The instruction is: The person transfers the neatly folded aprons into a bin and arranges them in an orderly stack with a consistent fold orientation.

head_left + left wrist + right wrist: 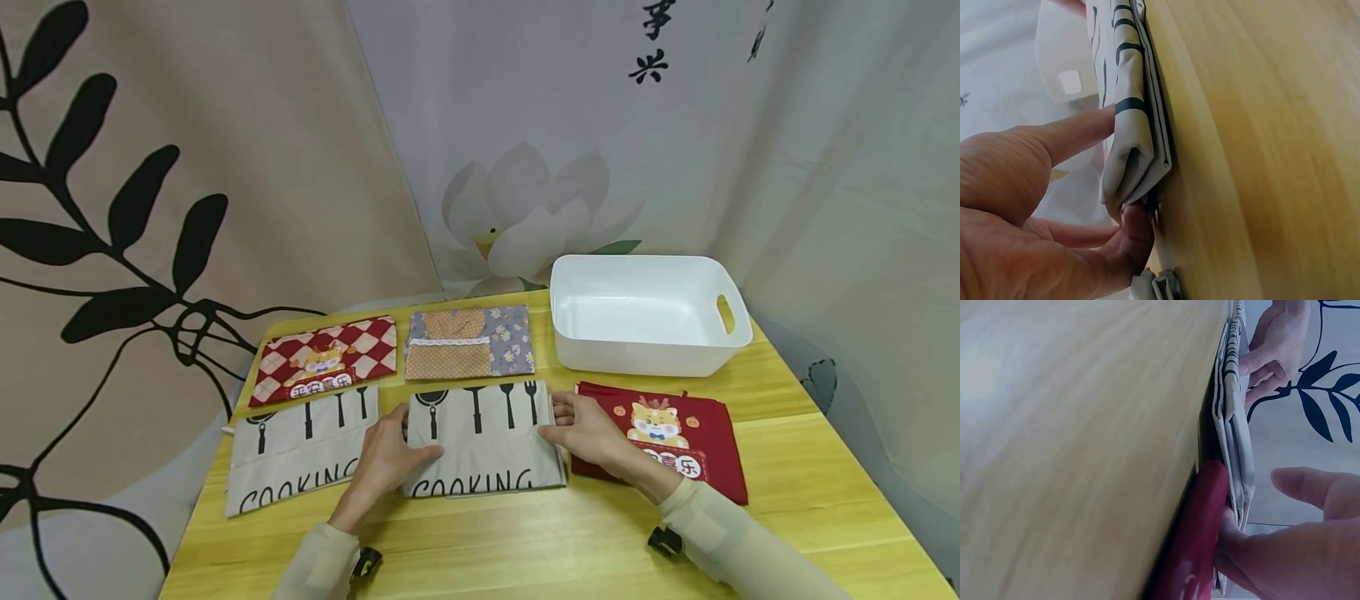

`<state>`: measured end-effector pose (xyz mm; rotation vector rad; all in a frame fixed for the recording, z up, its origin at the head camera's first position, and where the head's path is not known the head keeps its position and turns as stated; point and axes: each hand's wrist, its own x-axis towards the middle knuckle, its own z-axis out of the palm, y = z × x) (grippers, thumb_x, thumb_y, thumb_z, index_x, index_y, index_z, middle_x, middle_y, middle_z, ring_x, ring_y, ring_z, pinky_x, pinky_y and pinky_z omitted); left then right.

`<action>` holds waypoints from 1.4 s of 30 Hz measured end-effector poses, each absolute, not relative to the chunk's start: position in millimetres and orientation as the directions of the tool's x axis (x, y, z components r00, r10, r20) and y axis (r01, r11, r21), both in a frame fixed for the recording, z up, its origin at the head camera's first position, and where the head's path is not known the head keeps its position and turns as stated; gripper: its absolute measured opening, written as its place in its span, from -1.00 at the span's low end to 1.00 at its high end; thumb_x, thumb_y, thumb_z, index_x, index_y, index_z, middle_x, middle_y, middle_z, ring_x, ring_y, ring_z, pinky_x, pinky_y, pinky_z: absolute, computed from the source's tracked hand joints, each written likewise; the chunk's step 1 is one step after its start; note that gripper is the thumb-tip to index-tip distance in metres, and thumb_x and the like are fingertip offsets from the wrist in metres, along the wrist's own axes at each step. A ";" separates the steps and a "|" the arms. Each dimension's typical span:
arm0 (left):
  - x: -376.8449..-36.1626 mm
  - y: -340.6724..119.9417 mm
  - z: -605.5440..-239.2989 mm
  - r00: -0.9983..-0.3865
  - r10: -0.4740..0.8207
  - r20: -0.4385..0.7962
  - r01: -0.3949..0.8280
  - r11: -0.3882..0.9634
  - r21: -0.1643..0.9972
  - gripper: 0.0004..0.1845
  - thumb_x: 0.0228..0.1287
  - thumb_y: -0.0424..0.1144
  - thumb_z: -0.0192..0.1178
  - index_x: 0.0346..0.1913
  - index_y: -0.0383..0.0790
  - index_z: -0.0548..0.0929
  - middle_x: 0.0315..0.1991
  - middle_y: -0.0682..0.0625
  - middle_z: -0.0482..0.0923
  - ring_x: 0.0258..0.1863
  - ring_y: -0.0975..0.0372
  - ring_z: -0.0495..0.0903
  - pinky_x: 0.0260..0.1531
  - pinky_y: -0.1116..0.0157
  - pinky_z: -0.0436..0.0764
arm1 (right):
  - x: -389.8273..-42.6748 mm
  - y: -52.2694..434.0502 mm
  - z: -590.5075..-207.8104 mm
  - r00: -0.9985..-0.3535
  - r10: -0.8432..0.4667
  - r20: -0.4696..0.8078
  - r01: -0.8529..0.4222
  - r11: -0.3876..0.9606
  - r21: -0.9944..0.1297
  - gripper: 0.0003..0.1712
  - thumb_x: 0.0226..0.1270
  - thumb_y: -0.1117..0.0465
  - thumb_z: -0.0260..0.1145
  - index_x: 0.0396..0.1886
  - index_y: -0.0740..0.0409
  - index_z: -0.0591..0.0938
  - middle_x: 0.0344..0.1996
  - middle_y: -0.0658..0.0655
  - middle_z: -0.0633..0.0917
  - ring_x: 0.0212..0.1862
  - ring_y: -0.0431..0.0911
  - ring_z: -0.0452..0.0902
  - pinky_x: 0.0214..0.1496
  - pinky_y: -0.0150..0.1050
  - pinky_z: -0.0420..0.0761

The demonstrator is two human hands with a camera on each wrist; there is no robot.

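Observation:
A folded cream cloth (483, 442) printed with black utensils and "COOKING" lies in the middle of the table. At its left edge, my left hand (390, 454) pinches it, thumb on top and fingertips tucked beneath, as the left wrist view shows. My right hand (592, 429) is at the opposite edge; its fingers curl under the cloth, while the thumb (1300, 484) stands slightly off the top in the right wrist view. Beside the left hand lies a similar folded cream cloth (292, 454). A folded dark red cloth (705, 425) with a cartoon animal lies under the right wrist.
Behind, a red-and-cream checked folded cloth (367, 346) and a grey floral folded cloth (512, 342) with a tan dotted part lie side by side. A white plastic bin (637, 358) with a handle hole stands at the back right. Printed curtains (525, 100) hang behind the wooden table (525, 550).

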<state>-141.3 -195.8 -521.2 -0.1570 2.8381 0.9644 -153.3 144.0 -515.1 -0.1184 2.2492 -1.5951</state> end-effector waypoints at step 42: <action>-131.3 -197.0 -526.6 -0.986 -0.003 -0.165 -0.145 0.488 0.861 -0.04 0.47 -0.40 0.44 0.82 -0.24 0.20 0.34 -0.27 0.80 0.25 -0.03 0.82 0.29 0.02 0.82 | -152.6 144.7 -518.5 -0.942 -0.270 -0.201 0.102 0.339 -0.935 -0.07 0.51 0.41 0.46 0.77 0.39 0.27 0.20 0.41 0.74 0.03 -0.02 0.84 0.01 -0.17 0.91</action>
